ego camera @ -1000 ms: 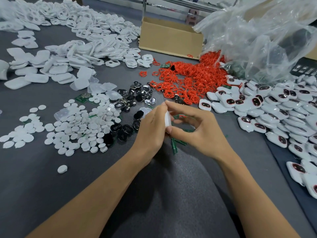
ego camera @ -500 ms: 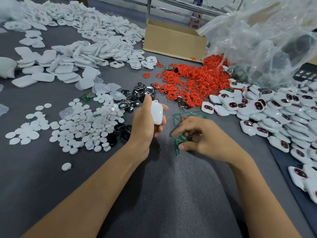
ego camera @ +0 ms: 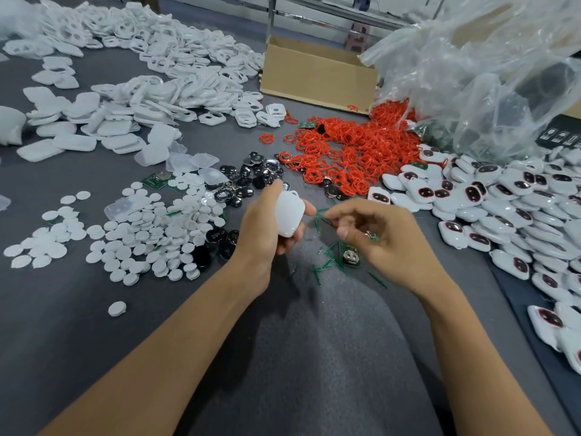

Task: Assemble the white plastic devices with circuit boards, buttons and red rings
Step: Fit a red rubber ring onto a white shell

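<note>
One glossy white shell (ego camera: 289, 214), left hand (ego camera: 262, 231); green-silver part (ego camera: 371, 236), right hand (ego camera: 390, 243).

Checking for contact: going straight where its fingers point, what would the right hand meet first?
Likely the white shell in the left hand; the right hand points its index finger leftward at it, though depth is unclear.

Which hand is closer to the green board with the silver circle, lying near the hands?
Right. The right hand hovers just beside the green board, almost over it. The left hand is farther off to its left, gripping a white shell.
</note>
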Tool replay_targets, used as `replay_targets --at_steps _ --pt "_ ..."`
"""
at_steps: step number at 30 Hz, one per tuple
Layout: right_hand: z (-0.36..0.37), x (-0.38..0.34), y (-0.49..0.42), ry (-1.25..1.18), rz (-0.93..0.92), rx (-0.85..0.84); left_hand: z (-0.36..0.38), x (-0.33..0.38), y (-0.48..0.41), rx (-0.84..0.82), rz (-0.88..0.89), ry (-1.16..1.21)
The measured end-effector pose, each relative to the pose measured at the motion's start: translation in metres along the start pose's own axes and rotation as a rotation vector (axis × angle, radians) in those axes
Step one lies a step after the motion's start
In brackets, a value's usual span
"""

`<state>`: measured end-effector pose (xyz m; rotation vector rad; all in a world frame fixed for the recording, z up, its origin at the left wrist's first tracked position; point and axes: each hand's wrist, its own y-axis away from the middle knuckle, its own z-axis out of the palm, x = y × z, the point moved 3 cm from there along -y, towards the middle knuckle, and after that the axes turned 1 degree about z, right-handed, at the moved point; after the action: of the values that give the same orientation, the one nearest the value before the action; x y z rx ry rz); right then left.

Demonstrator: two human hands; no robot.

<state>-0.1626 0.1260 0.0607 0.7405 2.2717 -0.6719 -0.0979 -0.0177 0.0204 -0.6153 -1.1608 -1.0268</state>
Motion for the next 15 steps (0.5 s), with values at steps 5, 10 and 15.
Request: replay_targets --at_steps 5,10,15 --pt "-0.005 0.003 -0.001 0.008 0.027 0.149 0.001 0.0 0.001 0.0 -0.005 -0.028" --pt "0.003 0.011 -0.001 0.252 0.058 -0.081 0.0 0.001 0.0 0.014 0.011 0.007" --pt "0.01 0.014 -0.004 0.346 0.074 -0.172 0.001 0.001 0.001 0.023 0.015 0.001"
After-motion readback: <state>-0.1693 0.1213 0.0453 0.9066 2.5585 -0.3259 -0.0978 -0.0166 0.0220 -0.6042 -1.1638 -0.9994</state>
